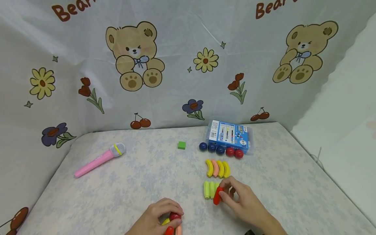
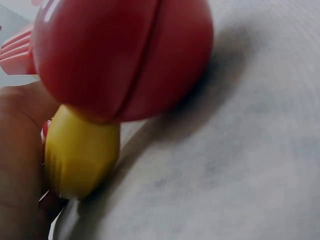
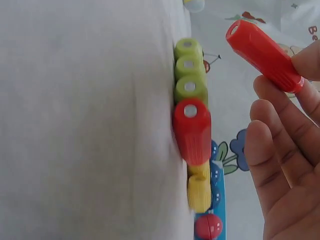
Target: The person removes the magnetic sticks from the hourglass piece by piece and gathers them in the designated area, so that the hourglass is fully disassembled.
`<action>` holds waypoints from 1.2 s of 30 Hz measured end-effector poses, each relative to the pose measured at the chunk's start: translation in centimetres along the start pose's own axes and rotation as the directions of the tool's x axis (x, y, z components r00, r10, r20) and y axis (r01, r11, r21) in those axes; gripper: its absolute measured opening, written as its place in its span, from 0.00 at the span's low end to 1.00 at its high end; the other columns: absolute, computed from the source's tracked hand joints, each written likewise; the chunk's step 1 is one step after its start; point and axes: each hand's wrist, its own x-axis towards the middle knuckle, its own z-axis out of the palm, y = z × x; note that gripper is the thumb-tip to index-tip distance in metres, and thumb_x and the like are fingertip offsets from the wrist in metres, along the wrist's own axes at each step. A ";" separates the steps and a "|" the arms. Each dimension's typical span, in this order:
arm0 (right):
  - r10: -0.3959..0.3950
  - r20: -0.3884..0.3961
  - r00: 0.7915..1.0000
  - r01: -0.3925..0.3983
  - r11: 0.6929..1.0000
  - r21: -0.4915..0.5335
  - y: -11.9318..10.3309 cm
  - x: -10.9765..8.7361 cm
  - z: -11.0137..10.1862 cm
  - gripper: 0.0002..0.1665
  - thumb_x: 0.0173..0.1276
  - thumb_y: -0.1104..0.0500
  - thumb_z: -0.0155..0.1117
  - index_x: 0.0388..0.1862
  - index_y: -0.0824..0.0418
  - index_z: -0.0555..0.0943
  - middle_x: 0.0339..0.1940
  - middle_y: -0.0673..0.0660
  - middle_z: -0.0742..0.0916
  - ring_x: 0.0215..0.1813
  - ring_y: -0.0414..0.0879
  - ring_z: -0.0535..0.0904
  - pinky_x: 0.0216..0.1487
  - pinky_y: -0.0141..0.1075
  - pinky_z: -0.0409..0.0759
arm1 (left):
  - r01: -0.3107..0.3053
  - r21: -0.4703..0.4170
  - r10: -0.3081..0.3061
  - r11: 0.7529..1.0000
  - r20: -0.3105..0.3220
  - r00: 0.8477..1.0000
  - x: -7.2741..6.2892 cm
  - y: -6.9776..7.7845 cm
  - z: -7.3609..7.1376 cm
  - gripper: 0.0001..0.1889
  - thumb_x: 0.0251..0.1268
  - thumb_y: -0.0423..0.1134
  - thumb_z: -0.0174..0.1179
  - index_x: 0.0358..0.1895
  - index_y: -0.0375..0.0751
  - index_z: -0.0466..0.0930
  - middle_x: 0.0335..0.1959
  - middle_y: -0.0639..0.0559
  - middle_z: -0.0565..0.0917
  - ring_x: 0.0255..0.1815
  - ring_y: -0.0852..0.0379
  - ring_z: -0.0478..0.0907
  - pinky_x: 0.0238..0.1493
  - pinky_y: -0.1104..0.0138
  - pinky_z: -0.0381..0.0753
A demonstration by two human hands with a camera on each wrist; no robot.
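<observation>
My right hand (image 1: 242,202) pinches a red magnetic rod (image 3: 265,55) between thumb and fingers, its other fingers loosely bent. In the right wrist view a second red rod (image 3: 192,132) lies at the end of a row of light green rods (image 3: 190,87). My left hand (image 1: 160,215) is curled round a small handful of pieces near the front edge of view. Among them are a red ball (image 2: 125,55), a yellow piece (image 2: 82,150) and a pink rod (image 2: 17,52). The head view also shows a red rod (image 1: 169,231) there; the palm hides the rest.
Beyond the green rods lie curved yellow and pink rods (image 1: 220,168). Blue balls (image 1: 211,148) and red balls (image 1: 239,153) line up before a blue-labelled plastic box (image 1: 227,133). A green block (image 1: 181,145) sits mid-table; a pink toy microphone (image 1: 100,160) lies left.
</observation>
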 end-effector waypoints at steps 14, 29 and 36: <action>0.070 -0.077 0.995 -0.078 0.990 -0.118 1.1 0.4 -1.3 0.09 0.71 0.64 0.68 0.42 0.51 0.78 0.28 0.38 0.80 0.30 0.32 0.73 0.31 0.29 0.77 | 0.005 -0.016 -0.005 1.000 0.013 1.000 -0.1 0.1 -0.1 0.09 0.79 0.38 0.58 0.53 0.53 0.84 0.50 0.61 0.85 0.50 0.63 0.80 0.50 0.67 0.84; 0.266 -0.006 0.964 -0.260 0.939 -0.225 2.1 1.0 -1.9 0.05 0.72 0.59 0.68 0.40 0.51 0.79 0.24 0.40 0.78 0.27 0.34 0.71 0.30 0.28 0.74 | -0.071 0.058 0.072 0.996 -0.024 0.997 -0.1 0.0 0.0 0.09 0.77 0.37 0.60 0.54 0.53 0.82 0.50 0.61 0.84 0.50 0.63 0.80 0.50 0.66 0.83; 0.342 0.014 0.940 -0.328 0.911 -0.251 2.3 1.2 -1.7 0.05 0.73 0.54 0.69 0.40 0.51 0.80 0.22 0.42 0.77 0.26 0.35 0.71 0.29 0.28 0.72 | -0.037 0.082 0.040 0.996 -0.042 0.998 -0.1 -0.2 0.1 0.09 0.77 0.39 0.60 0.55 0.55 0.83 0.51 0.63 0.84 0.51 0.63 0.80 0.52 0.66 0.84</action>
